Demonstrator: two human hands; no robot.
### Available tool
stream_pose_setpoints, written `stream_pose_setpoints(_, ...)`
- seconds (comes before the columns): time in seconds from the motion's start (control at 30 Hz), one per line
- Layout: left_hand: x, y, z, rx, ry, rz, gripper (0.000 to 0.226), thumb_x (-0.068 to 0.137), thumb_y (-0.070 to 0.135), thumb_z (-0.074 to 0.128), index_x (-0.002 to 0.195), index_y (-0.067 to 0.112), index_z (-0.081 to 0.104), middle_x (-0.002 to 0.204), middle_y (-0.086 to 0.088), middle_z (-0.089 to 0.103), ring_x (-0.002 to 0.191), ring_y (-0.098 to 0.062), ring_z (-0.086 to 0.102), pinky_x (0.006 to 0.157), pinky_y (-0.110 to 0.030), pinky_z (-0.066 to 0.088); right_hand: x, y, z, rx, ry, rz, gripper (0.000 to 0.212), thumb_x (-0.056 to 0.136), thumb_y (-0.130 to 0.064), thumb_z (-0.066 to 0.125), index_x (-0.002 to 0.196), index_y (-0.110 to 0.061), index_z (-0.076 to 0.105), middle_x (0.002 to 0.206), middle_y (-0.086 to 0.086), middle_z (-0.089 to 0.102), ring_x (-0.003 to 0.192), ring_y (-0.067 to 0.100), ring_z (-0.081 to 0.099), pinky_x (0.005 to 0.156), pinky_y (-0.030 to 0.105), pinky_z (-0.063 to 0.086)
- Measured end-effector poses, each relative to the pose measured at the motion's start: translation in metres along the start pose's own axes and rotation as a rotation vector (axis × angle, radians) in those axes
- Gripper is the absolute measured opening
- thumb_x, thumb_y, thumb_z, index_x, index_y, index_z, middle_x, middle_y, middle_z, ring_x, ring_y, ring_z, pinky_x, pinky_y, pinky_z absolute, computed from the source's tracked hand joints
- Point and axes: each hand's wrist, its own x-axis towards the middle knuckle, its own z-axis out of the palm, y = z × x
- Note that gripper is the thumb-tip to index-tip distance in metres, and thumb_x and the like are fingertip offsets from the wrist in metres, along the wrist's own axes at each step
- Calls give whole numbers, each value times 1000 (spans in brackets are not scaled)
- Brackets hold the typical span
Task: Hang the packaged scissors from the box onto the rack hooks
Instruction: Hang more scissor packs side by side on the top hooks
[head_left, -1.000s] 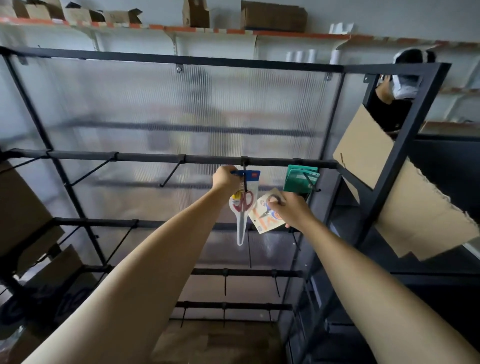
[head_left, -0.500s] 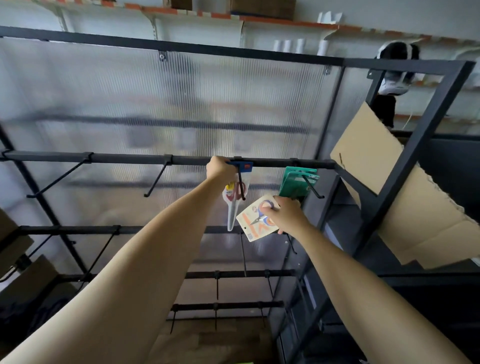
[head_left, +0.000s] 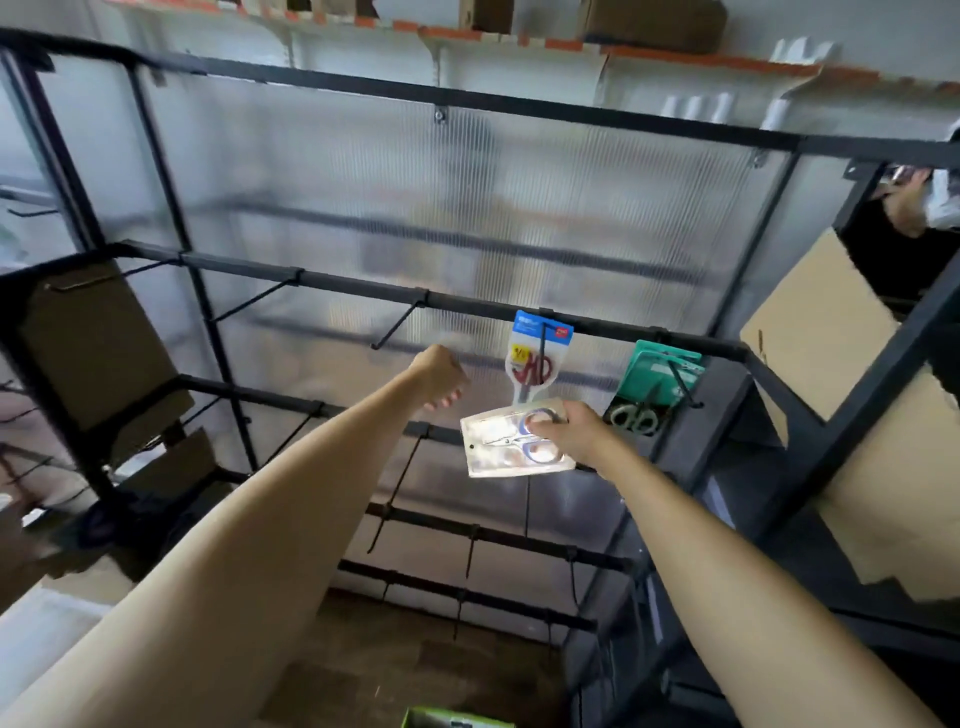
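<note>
While the right hand (head_left: 571, 434) pinches a flat pack (head_left: 511, 441) below the hooks and the left hand (head_left: 439, 376) curls empty, the pack could slip or miss a hook (head_left: 397, 325).

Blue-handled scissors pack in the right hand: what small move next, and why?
Probably turn the blue-handled scissors pack upright and lift it toward the bare hook. The right hand holds it sideways, hang hole leftward; the red scissors pack already hangs, and the left hand is free.
</note>
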Motion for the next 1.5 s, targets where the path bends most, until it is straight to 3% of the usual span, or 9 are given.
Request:
stream_pose_setpoints(0.13,-33,-31,-15,31,90,-43,12,91,14,63,92,5,71,85,-12,72,73,-25,70,68,-34,61,-11,-11,24,192,-90,-70,15,89,-13,70,91,-27,64,90,-6,66,89,17,62,59,20,48)
stream_pose_setpoints(0.23,-59,-51,-29,-28,173,-117,11,88,13,62,90,6,71,78,-9,69,63,-21,64,59,-31,58,-19,-14,46,292,-84,-31,24,80,-9,78,99,-15,65,93,1,69,79,15,63,52,18,46)
stream_pose_setpoints(0.33,-77,-70,-43,-153,249,-168,10,86,10,61,83,7,70,80,-17,72,65,-28,66,67,-42,60,-28,-19,67,347,-126,-11,31,71,-5,80,96,-7,61,89,7,67,73,19,61,58,25,47)
stream_pose_setpoints(0.47,-86,-85,-64,-119,273,-179,12,85,9,59,78,11,68,83,-19,73,70,-32,69,67,-42,60,-37,-23,93,431,-194,-12,44,52,-14,72,95,-13,64,96,13,71,94,37,66,75,42,53)
stream_pose_setpoints(0.7,-63,-87,-103,-127,120,-82,8,94,11,58,93,5,63,80,-14,70,64,-24,64,57,-32,54,-35,-55,117,504,-170,-71,45,56,-22,77,101,-18,72,105,10,73,102,28,67,82,35,47)
stream_pose_setpoints(0.9,-46,-99,-120,-36,5,4,10,93,12,56,87,9,63,74,-10,69,61,-21,62,62,-31,52,-41,-79,140,549,-53,-94,37,64,-18,73,101,-15,69,99,7,74,94,25,68,77,33,48)
stream_pose_setpoints(1.07,-32,-112,-135,10,-77,56,9,94,14,59,97,8,65,83,-11,72,68,-22,67,61,-31,55,-49,-91,155,568,20,-120,30,69,-13,71,98,-20,69,94,1,74,90,21,67,74,32,46)
stream_pose_setpoints(1.27,-25,-109,-143,103,-170,148,12,95,14,56,103,13,64,85,-10,72,70,-20,68,69,-33,57,-49,-107,165,566,105,-110,27,82,-5,69,101,-23,67,100,1,74,100,24,66,81,34,50)
stream_pose_setpoints(1.5,-19,-99,-150,117,-235,180,18,96,9,50,109,9,64,81,-11,68,63,-19,59,54,-26,44,-50,-111,178,509,135,-115,34,80,-7,68,111,-21,65,103,-1,73,101,21,68,85,37,53)
